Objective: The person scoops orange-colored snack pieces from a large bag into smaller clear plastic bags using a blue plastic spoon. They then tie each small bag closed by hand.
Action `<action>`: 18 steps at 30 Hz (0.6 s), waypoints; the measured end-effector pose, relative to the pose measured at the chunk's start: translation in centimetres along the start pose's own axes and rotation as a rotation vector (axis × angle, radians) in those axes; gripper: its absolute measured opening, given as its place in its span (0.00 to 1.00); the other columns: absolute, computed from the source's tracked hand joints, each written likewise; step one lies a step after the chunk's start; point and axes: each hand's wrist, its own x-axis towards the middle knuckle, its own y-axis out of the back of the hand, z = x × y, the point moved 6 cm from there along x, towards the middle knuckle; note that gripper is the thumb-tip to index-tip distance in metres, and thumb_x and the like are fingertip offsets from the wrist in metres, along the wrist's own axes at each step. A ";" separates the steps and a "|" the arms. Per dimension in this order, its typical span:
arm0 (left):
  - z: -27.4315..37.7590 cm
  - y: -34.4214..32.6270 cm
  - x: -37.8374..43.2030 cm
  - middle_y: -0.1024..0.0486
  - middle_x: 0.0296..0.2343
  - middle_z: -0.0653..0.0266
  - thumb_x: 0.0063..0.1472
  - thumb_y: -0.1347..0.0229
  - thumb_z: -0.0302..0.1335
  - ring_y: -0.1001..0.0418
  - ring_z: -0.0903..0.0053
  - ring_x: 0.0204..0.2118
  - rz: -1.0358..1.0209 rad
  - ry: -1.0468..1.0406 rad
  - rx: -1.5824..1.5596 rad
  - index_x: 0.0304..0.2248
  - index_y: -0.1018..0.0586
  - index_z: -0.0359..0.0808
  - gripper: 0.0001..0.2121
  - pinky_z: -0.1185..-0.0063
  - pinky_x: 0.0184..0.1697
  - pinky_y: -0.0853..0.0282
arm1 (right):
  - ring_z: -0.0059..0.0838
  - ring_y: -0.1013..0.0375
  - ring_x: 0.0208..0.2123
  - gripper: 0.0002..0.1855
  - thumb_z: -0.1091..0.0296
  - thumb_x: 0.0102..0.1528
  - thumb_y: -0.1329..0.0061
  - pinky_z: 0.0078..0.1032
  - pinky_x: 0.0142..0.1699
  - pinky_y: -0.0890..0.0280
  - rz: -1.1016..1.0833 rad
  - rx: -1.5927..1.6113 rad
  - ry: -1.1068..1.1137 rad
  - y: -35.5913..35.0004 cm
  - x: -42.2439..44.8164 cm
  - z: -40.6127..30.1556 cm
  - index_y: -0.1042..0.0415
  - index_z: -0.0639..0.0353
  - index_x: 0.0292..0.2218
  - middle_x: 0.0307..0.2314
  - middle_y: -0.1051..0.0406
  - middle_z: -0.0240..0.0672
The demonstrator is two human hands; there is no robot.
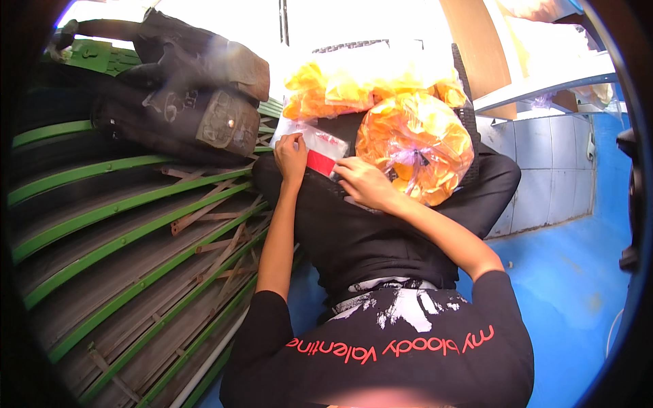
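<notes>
A flat clear plastic packet with a white and red face lies before me on a dark woven surface. My left hand is at its left side, fingers curled and thumb against fingertips at the edge. At the packet's lower right corner are the bent fingertips of my right hand; whether they pinch it cannot be made out. Just right of the packet sits a large, knotted clear bag of orange-yellow chips. Smaller bags of similar chips lie behind, partly washed out by glare.
Green metal folding-gate slats run along my left. Dark bags or cases rest beyond them. To the right are a white tiled wall, a shelf and blue floor. My crossed legs are close to the woven surface.
</notes>
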 end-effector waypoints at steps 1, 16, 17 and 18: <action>-0.8 -0.5 -0.5 0.26 0.30 0.57 0.55 0.41 0.29 0.27 0.60 0.32 -0.043 0.034 0.037 0.38 0.19 0.35 0.11 0.66 0.38 0.33 | 0.47 0.36 0.53 0.23 0.71 0.52 0.49 0.37 0.54 0.37 -0.111 -0.050 -0.011 -2.6 0.6 0.2 0.33 0.67 0.49 0.51 0.36 0.49; 0.1 -2.4 -1.7 0.28 0.36 0.59 0.53 0.37 0.35 0.30 0.61 0.41 -0.158 0.081 0.251 0.41 0.23 0.35 0.19 0.64 0.43 0.35 | 0.41 0.45 0.61 0.38 0.63 0.44 0.45 0.50 0.57 0.40 -0.302 -0.648 -0.186 -10.4 -0.5 2.7 0.37 0.66 0.55 0.58 0.44 0.46; 0.2 -2.7 -1.9 0.28 0.36 0.59 0.53 0.37 0.36 0.30 0.60 0.41 -0.182 0.101 0.285 0.43 0.24 0.35 0.20 0.64 0.43 0.35 | 0.41 0.44 0.60 0.36 0.64 0.44 0.45 0.48 0.57 0.40 -0.269 -0.647 -0.156 -10.0 -0.8 2.4 0.36 0.67 0.54 0.57 0.42 0.46; 0.4 -2.6 -2.2 0.28 0.37 0.59 0.53 0.37 0.39 0.30 0.60 0.41 -0.180 0.099 0.294 0.46 0.26 0.34 0.24 0.63 0.43 0.36 | 0.42 0.43 0.60 0.35 0.65 0.43 0.45 0.47 0.56 0.40 -0.244 -0.648 -0.151 -9.9 -1.1 2.2 0.35 0.67 0.53 0.57 0.42 0.46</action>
